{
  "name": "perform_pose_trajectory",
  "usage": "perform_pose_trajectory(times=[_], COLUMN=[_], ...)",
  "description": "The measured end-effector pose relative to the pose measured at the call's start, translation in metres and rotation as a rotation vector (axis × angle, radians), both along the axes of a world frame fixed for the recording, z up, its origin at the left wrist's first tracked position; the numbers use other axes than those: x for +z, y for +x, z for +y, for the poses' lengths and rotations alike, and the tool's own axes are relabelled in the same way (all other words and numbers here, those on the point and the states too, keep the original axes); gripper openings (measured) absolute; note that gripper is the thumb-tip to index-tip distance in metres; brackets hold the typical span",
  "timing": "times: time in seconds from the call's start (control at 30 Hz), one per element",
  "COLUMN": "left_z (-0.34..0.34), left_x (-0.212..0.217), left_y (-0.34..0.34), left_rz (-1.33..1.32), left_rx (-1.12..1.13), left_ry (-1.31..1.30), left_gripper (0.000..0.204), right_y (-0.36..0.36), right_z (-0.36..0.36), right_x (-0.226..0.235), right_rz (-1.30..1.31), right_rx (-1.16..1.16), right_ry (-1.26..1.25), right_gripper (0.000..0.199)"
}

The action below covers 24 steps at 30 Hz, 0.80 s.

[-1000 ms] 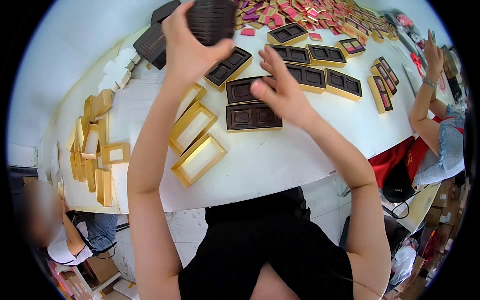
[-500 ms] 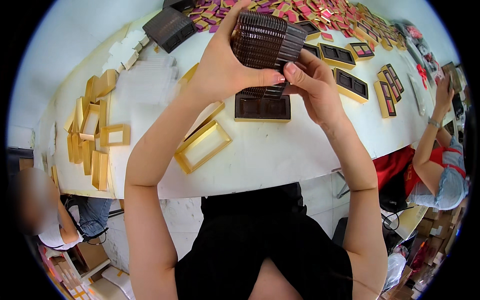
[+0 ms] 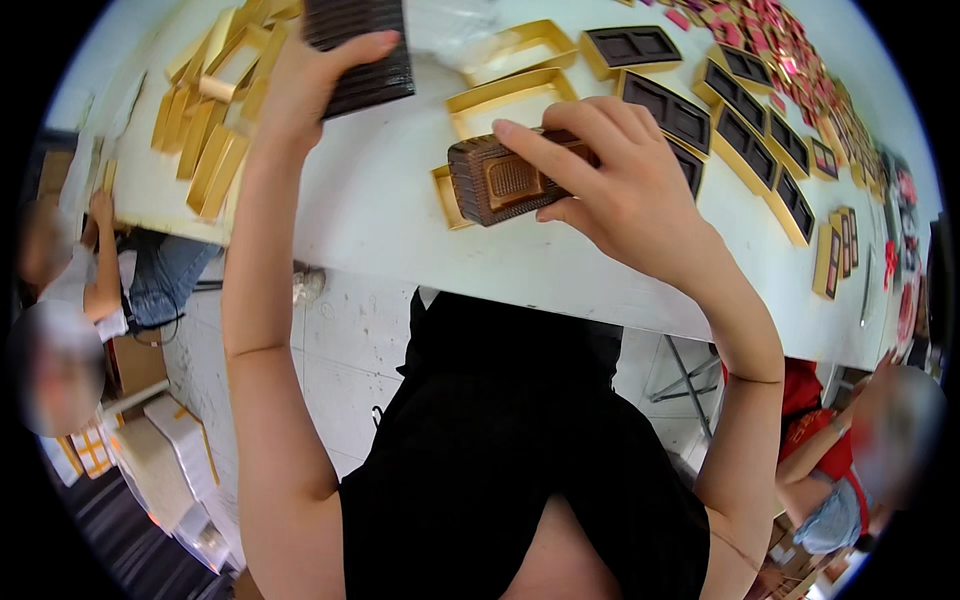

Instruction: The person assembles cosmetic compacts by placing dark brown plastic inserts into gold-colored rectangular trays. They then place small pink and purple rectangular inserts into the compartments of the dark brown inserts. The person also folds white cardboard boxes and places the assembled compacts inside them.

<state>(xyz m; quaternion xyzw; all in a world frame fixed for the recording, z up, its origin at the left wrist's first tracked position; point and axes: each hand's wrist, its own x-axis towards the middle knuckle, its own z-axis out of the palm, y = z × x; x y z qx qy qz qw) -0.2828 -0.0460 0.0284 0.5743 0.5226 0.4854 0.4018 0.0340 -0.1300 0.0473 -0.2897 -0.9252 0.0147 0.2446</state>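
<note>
Brown tray stack (image 3: 492,187), 1: ribbed sides, recessed face turned toward the lower edge of the frame. Long axis runs across the frame, tilted, left end slightly lower than right. Place: centre of the frame, in front of a gold box (image 3: 441,190) that it partly covers; contact between the 2 cannot be told.

Right hand (image 3: 635,170): fingers closed on the brown tray stack; forefinger laid along its upper edge, thumb beneath. Left end of the stack projects free beyond the fingertips; right end lies under the hand.

Dark tray stack (image 3: 365,80), 1: upper left of centre, cut by the top edge of the frame; long axis cannot be told.

Left hand (image 3: 295,95): gripping the dark tray stack, thumb across the near face, remaining fingers mostly out of sight.

Worktop (image 3: 390,190), white: gold cartons (image 3: 215,165), upper left; insert-filled boxes (image 3: 665,108), upper right of centre.
</note>
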Motion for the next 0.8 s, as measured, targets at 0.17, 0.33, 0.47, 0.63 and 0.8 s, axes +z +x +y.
perform_pose_trajectory(times=[0.17, 0.33, 0.47, 0.63, 0.8], left_z=[-0.007, -0.041, -0.113, -0.124, -0.129], left_x=[0.012, 0.000, -0.031, -0.050, -0.054], left_y=[0.001, 0.010, 0.043, 0.061, 0.072], left_rz=[0.425, 0.915, 0.548, 0.347, 0.293], left_rx=[-0.174, 0.123, -0.149, -0.282, -0.376], left_ry=[-0.143, 0.963, 0.604, 0.368, 0.363], left_gripper=[0.098, 0.073, 0.071, 0.065, 0.063], right_y=[-0.023, -0.024, -0.028, -0.013, 0.000], right_z=[0.012, 0.014, 0.003, -0.013, -0.035], right_x=[-0.012, -0.015, -0.019, -0.025, -0.025], right_rz=[-0.179, -0.099, -0.060, -0.027, 0.005], right_rx=[0.041, 0.080, 0.071, 0.107, 0.023], right_ry=[-0.046, -0.219, -0.227, -0.251, -0.322], right_gripper=[0.061, 0.065, 0.064, 0.067, 0.065])
